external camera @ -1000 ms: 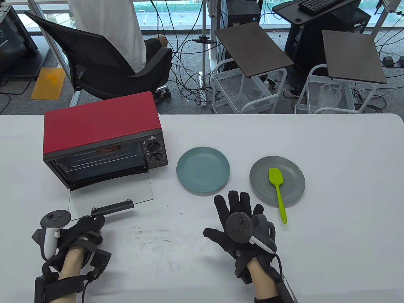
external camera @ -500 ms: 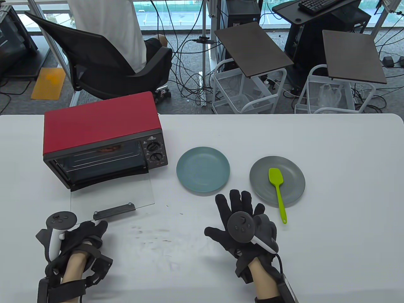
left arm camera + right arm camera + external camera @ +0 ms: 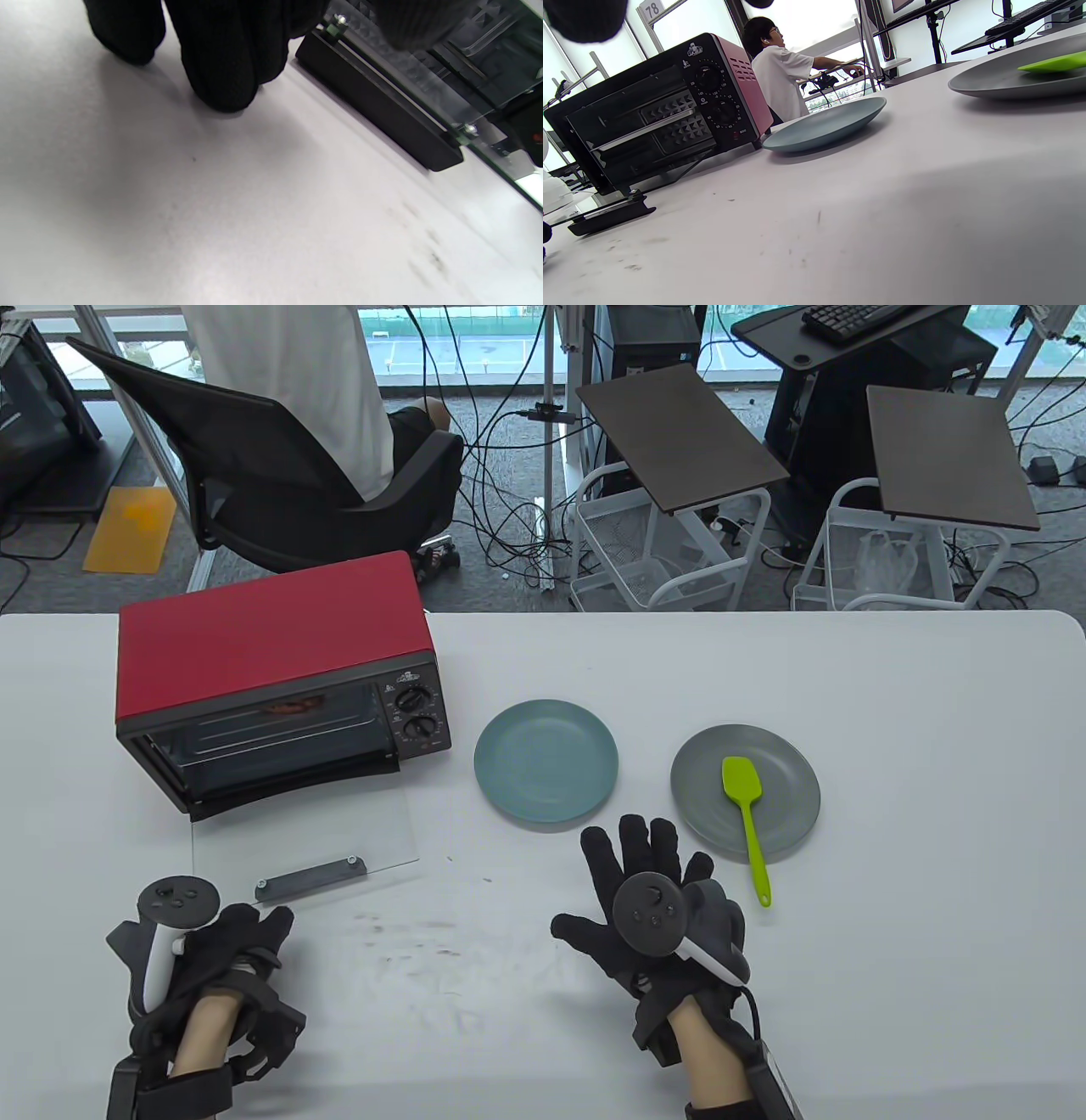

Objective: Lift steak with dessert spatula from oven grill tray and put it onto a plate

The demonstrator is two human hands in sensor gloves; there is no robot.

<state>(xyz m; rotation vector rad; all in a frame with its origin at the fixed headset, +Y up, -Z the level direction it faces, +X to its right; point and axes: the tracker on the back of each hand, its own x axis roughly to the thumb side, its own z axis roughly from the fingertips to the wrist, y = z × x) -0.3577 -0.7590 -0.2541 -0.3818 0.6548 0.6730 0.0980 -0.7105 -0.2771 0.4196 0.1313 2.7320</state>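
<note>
Red toaster oven (image 3: 271,645) at table's left, glass door (image 3: 301,836) folded flat; steak (image 3: 293,706) inside on grill tray (image 3: 280,721). Lime-green spatula (image 3: 747,823) across grey plate (image 3: 745,791), beside empty teal plate (image 3: 545,760). Left hand (image 3: 229,937) loosely curled, empty, by door handle (image 3: 310,880); right hand (image 3: 653,899) spread flat, released.

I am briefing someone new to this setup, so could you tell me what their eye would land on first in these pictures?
Most striking is the red toaster oven at the table's left, its glass door folded down flat with something reddish-brown on the rack inside. Next comes the lime-green spatula lying on the grey plate at the right, beside a bare blue plate. Near the front edge, the left hand sits just short of the door handle, and the right hand rests spread open.
</note>
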